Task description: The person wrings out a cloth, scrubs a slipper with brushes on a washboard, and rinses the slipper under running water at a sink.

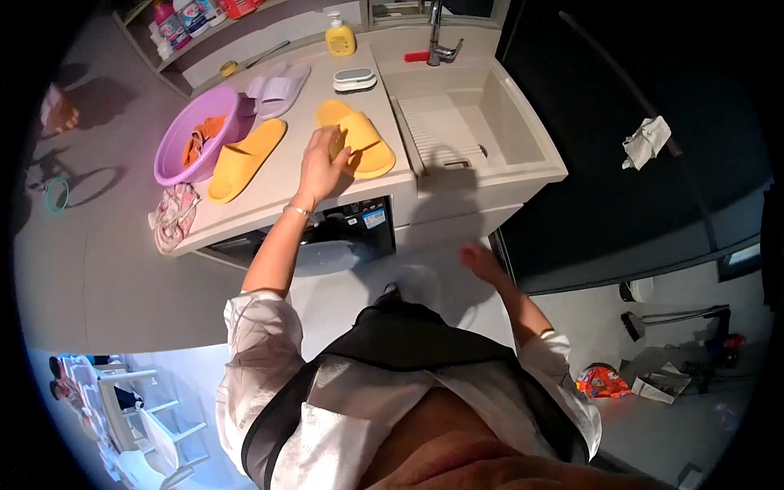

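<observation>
Slippers in yellow (pixel 245 162) rest soles-down left of the sink (pixel 541 153), probably for steadiness; with the left hand (pixel 322 170) over the right slipper (pixel 374 158), we cannot tell whether its fingers or the right hand's (pixel 483 263) are together.

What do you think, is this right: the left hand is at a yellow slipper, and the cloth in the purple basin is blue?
Not quite: the cloth is orange, not blue, as the head view shows. The rest stands: it is in the purple basin, and the left hand is at a yellow slipper.
</observation>
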`<action>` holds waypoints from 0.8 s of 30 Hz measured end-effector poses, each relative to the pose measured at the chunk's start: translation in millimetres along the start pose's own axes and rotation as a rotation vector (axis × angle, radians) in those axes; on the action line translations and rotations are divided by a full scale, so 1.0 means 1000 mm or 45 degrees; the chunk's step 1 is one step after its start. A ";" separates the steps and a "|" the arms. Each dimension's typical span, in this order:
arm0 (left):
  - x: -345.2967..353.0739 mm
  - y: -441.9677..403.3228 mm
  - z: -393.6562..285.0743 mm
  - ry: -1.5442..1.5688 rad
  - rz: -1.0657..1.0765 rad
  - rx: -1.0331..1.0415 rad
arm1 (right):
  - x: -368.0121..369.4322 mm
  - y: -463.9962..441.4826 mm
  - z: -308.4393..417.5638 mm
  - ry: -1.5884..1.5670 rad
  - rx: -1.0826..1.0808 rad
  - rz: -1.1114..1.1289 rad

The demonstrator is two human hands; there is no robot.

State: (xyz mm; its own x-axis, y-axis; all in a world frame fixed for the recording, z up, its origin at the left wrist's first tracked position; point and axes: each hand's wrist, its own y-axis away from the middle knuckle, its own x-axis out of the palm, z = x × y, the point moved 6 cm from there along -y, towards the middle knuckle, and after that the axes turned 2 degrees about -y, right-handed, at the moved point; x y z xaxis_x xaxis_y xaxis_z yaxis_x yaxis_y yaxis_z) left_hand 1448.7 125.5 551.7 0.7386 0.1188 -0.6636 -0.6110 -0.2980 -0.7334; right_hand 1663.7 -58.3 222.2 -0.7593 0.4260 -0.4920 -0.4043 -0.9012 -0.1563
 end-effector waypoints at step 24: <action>0.089 -0.122 0.058 -0.275 -0.011 -0.354 | -0.050 -0.462 0.334 0.670 -0.978 -0.179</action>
State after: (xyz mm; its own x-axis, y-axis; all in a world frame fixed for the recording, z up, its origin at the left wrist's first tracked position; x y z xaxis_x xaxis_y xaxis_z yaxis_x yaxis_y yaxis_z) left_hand 1572.6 227.3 573.6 0.6479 0.3113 -0.6952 -0.4819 -0.5393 -0.6906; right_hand 1717.7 363.6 605.1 -0.3253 0.6128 -0.7201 0.1149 -0.7303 -0.6734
